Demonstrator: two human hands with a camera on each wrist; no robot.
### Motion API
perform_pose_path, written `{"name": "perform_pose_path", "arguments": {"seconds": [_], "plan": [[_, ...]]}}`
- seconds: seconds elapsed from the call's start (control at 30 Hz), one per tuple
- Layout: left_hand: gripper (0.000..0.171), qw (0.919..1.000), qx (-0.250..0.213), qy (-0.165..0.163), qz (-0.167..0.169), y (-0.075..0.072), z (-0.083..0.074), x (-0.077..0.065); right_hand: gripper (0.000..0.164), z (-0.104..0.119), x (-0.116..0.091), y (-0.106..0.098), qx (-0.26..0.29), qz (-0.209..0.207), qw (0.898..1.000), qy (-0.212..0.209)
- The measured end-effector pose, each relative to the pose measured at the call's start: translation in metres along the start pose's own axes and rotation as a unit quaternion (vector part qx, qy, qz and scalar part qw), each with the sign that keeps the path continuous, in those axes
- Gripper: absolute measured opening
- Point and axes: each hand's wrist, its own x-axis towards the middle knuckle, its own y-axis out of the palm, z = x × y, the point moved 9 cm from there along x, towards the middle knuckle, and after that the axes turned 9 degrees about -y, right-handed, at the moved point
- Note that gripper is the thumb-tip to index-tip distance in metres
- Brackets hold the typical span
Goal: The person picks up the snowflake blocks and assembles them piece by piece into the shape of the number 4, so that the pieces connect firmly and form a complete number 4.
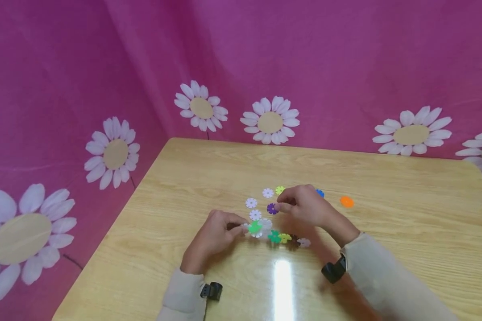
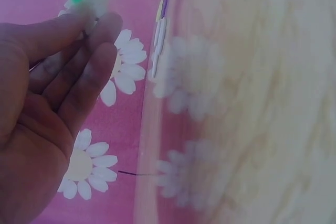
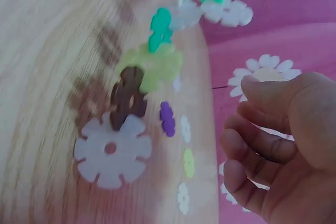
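Head view: left hand (image 1: 213, 236) pinches disc chain (image 1: 275, 236) by its left end, long axis toward lower right of frame; right hand (image 1: 311, 206) higher, fingers parted, empty

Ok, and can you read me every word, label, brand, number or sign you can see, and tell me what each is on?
None can be read in any view.
Joined notched discs: no lettering shows.
Magenta cloth: printed flowers only, no writing.
Black wrist devices: too small and dark to tell whether anything is marked.
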Motion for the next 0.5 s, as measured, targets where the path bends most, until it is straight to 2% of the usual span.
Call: {"name": "perform_pose_path", "arguments": {"seconds": [0.2, 0.37, 0.5], "plan": [[0.011, 0.9999, 0.002, -0.01, 0.001, -0.003, 0.002, -0.002, 0.013, -0.013, 0.009, 0.008, -0.036, 0.025, 0.999, 0.0], [0.01, 0.9999, -0.008, -0.007, -0.001, -0.005, 0.004, -0.004, 0.005, -0.022, 0.017, 0.014, -0.048, 0.049, 0.998, 0.016], [0.01, 0.9999, -0.015, 0.0, -0.002, -0.005, 0.003, -0.004, 0.014, -0.027, 0.021, 0.017, -0.061, 0.069, 0.995, 0.029]]}}
